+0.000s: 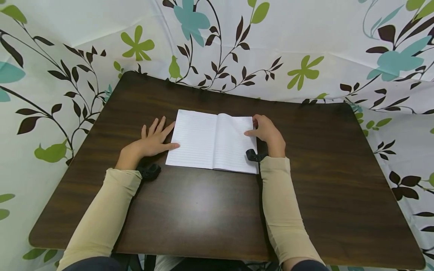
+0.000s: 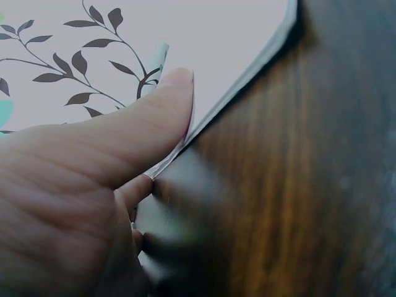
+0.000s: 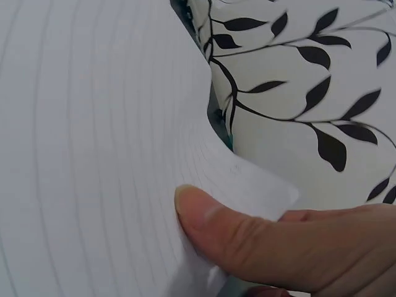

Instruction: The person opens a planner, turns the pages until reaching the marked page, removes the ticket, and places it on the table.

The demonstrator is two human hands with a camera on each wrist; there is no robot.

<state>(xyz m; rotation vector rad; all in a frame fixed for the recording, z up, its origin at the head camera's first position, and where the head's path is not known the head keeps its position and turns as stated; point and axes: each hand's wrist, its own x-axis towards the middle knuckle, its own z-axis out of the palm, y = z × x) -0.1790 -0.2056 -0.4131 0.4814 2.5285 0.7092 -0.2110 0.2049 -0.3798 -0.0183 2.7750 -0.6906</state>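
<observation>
An open notebook (image 1: 191, 139) with ruled white pages lies on the table in the head view, its fold running down the middle. My left hand (image 1: 149, 143) rests at its left edge with fingers spread and the thumb (image 2: 167, 105) lying on the page margin. At the opposite edge, my right hand (image 1: 269, 133) pinches the right-hand page. In the right wrist view the thumb (image 3: 210, 223) presses on top of that lined page (image 3: 111, 136), which bends upward near its corner. The other right fingers are mostly hidden behind the paper.
The dark wooden table (image 1: 322, 180) stretches out on all sides of the notebook. A white cloth (image 1: 237, 56) with leaves, birds and flowers hangs behind it and along both sides. Small black cameras are strapped to both wrists.
</observation>
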